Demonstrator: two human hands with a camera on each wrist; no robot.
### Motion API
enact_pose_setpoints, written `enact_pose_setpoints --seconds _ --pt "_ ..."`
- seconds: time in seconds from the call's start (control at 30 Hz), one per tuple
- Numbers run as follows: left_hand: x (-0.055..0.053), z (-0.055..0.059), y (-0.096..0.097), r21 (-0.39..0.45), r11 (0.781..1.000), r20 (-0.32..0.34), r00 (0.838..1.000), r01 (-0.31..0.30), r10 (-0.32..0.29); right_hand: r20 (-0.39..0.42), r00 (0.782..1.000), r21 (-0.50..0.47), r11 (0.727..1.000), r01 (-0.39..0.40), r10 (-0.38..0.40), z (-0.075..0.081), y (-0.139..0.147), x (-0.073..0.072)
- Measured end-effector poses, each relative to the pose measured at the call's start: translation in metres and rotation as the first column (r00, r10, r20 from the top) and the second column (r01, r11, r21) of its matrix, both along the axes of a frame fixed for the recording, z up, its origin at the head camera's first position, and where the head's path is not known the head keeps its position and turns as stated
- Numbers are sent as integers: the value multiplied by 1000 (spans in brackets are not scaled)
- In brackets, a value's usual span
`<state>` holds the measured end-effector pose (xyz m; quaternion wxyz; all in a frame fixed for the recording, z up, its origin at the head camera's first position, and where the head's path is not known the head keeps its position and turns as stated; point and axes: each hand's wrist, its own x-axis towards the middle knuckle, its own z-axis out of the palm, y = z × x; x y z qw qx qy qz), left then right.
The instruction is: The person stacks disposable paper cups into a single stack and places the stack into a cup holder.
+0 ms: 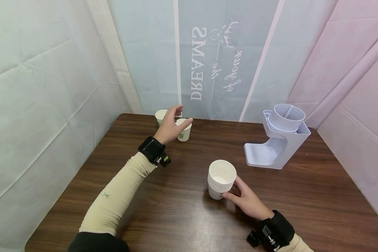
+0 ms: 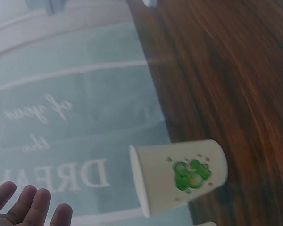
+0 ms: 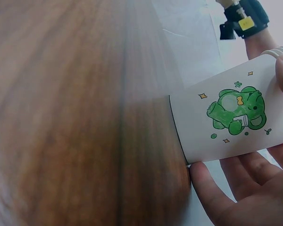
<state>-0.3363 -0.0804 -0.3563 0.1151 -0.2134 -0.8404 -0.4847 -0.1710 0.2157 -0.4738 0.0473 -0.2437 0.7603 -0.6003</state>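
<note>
My right hand (image 1: 247,201) holds a stack of nested white paper cups (image 1: 220,182) near the table's middle, thumb on the near side and fingers round the right. A green bear print shows on the stack's lowest cup (image 3: 240,110) in the right wrist view. My left hand (image 1: 170,126) hovers at the back left with spread fingers (image 2: 40,207). Just right of it, partly covered by the thumb in the head view, stands a single paper cup (image 1: 184,132). The left wrist view shows this cup (image 2: 179,176) apart from the fingers. Behind the hand is another paper cup (image 1: 160,114).
At the back right stands a pale plastic stand (image 1: 278,148) with a curved cut-out and a flat foot. A round container (image 1: 288,117) sits in its top. Dark wood table (image 1: 163,217) lies below; fabric curtains (image 1: 157,59) hang along its back and sides.
</note>
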Motion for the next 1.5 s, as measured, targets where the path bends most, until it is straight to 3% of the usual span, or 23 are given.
enact_pose_setpoints --seconds 0.17,0.33,0.47,0.7,0.83,1.03,1.37,1.5 --pt "-20 -6 -4 -53 997 16 998 -53 53 1 1000 2 1000 -8 8 4 -2 -1" --pt "-38 -24 -5 -143 985 68 992 -94 105 40 999 19 1000 7 -8 5 -2 0" --pt "-47 -37 -4 -195 977 113 987 -91 114 51 999 25 1000 11 -12 5 -2 3" --pt "-59 -49 3 -202 975 141 982 -96 125 0 1000 16 1000 13 -13 5 -3 -1" --pt "-63 -60 5 -188 976 165 976 -109 141 -3 1000 16 1000 8 -8 5 -3 0" --pt "-63 -75 5 -103 987 228 963 -121 142 5 1000 13 1000 4 -4 4 -2 2" --pt "-58 -82 5 -61 988 255 955 -139 150 -10 1000 2 1000 0 1 4 -2 2" --pt "-58 -85 6 -58 989 240 959 -139 149 -7 1000 7 1000 0 0 3 -2 2"
